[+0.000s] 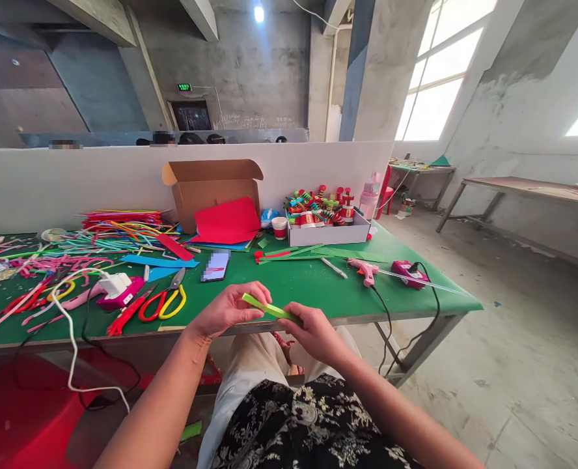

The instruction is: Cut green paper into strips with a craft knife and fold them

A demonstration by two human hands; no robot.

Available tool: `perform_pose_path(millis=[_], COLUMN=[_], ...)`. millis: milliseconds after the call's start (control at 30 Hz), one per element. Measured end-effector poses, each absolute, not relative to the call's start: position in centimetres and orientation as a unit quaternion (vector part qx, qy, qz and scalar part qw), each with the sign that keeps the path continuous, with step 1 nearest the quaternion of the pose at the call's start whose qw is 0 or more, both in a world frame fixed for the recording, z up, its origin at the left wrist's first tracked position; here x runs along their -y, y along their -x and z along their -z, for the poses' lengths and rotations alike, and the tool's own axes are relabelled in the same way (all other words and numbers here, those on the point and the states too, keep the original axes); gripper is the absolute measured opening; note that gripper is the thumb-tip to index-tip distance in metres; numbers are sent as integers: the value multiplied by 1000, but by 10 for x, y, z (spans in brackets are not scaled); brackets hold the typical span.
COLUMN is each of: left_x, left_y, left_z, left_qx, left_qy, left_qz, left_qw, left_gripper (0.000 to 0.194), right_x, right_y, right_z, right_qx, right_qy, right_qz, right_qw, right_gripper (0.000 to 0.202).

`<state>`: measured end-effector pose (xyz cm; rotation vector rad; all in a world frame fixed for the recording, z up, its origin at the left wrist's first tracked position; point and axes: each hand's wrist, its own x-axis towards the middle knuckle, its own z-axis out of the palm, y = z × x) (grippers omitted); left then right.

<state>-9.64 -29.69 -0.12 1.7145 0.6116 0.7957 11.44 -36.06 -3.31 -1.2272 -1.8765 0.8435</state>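
Note:
A narrow bright-green strip (pixel 273 310), seemingly paper or foam, is stretched between my two hands just over the table's front edge. My left hand (pixel 231 307) pinches it near its left end, thumb below and fingers behind. Round the strip's right end closes my right hand (pixel 313 331), hiding that tip. Beyond them on the green table (pixel 289 277) lie more long green strips (pixel 318 253) and a red strip with a round red end. A phone (pixel 215 266) rests past my left hand, with yellow-and-red-handled scissors (pixel 169 301) to its left.
A pink glue gun (pixel 366 271) and a pink power socket (pixel 409 274) with cords sit at right. Behind stand a white box (pixel 329 234) of colourful figures, paper cups (pixel 279 228) and an open cardboard box (pixel 215 172). Pipe cleaners (pixel 98 242) heap at left; a white cable (pixel 71 332) hangs over the edge.

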Motion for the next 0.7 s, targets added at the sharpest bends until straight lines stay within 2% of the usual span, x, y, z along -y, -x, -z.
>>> perform_pose_path(millis=[133,267,333,433,567,700], left_x=[288,278,273,269,273,280], left_y=[104,98,94,89,88,89], left_z=[9,37,57,84,103,105], left_qx=[-294,-330,-349,-371,-384,-373], left_qy=[-819,-872,-870,-865,-865,-878], left_qz=[-321,-336,-342,-334,-318,-300], left_qw=[375,136,66,55,48,7], left_gripper=[13,10,12,13,18,20], right_x=[347,324,314,306,302,298], right_y=[-124,-128,-129,-129,-130,-132], right_z=[28,38,48,67,85,91], right_qx=[794,823,834,847,853,851], right_qy=[518,525,521,509,496,489], right_qz=[-196,-85,-28,4,-16,-34], right_qw=[249,199,179,155,161,190], right_gripper=[4,28,29,18,8,10])
